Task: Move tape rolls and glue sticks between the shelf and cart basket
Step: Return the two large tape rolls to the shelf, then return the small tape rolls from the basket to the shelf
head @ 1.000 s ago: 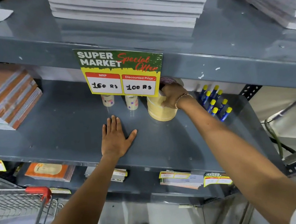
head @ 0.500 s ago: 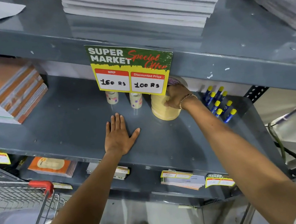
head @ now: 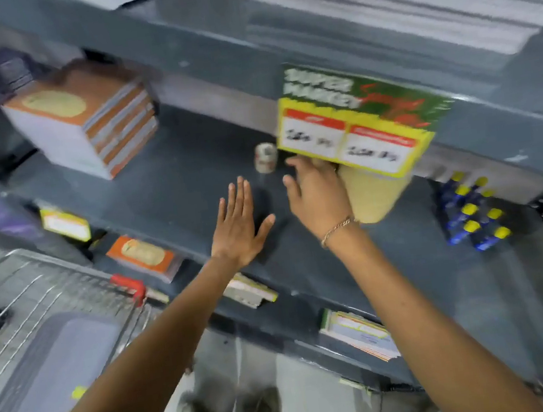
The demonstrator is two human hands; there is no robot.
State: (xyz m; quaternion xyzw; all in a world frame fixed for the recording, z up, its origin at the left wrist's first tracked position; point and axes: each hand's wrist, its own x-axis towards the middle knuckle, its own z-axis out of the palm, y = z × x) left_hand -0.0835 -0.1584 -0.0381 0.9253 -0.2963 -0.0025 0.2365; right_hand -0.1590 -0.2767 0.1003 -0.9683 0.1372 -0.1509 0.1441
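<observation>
Grey metal shelf (head: 171, 191), smooth, frame blurred. Left hand (head: 237, 229) flat on it, fingers spread, holding nothing. Right hand (head: 317, 196) open against side of tan cylindrical tape rolls (head: 371, 198) stacked under yellow price card (head: 356, 129); grip unclear. Small glue stick (head: 265, 158) upright just beside fingertips. Wire cart basket (head: 34, 306) lower left.

Beside your right hand (head: 317, 196) stands pale yellow tape (head: 371, 198); above it hangs a green, yellow and red sign (head: 359, 125). Farther right lie blue, yellow-capped glue sticks (head: 475, 213). Left: orange-covered books (head: 85, 116).
</observation>
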